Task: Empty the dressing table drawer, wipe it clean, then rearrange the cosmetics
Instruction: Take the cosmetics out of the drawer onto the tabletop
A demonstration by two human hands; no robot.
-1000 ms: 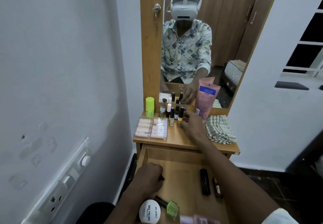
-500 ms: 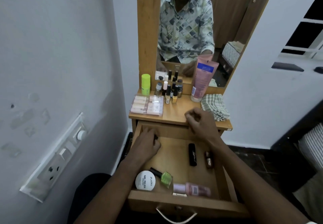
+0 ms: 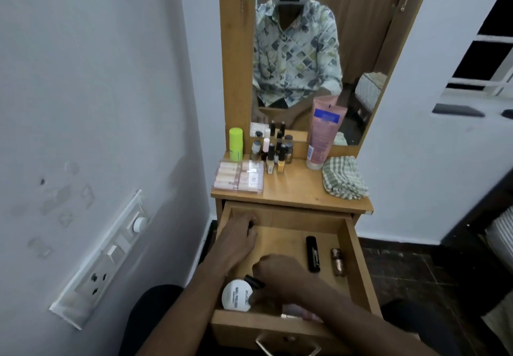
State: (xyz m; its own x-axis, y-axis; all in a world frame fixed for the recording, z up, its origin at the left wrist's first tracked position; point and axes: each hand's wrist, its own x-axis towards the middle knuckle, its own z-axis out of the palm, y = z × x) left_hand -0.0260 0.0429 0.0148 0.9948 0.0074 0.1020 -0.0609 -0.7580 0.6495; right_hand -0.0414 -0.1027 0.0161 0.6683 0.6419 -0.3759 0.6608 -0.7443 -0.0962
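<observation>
The wooden drawer (image 3: 358, 261) is pulled out under the dressing table top (image 3: 297, 189). My left hand (image 3: 236, 242) rests in the drawer's back left corner, fingers curled over a small dark item (image 3: 251, 224). My right hand (image 3: 280, 272) is closed over the nail polish bottle; only its black cap (image 3: 254, 282) shows. Just beside that cap lies a white round nail polish remover pad box (image 3: 236, 295). A black tube (image 3: 313, 254) and a copper lipstick (image 3: 337, 262) lie at the right. My right forearm partly hides a pink bottle (image 3: 301, 314) at the front.
On the table top stand a green stick (image 3: 236, 144), several small bottles (image 3: 273, 153), a clear case of pink tubes (image 3: 238, 176), a tall pink tube (image 3: 323, 133) and a folded checked cloth (image 3: 344, 178). A mirror (image 3: 305, 50) is behind. A wall with a switch panel (image 3: 102, 258) is left.
My right hand came back from the table top into the drawer and closed over the green nail polish bottle. My left hand stayed in the back left corner. The view tilted down.
</observation>
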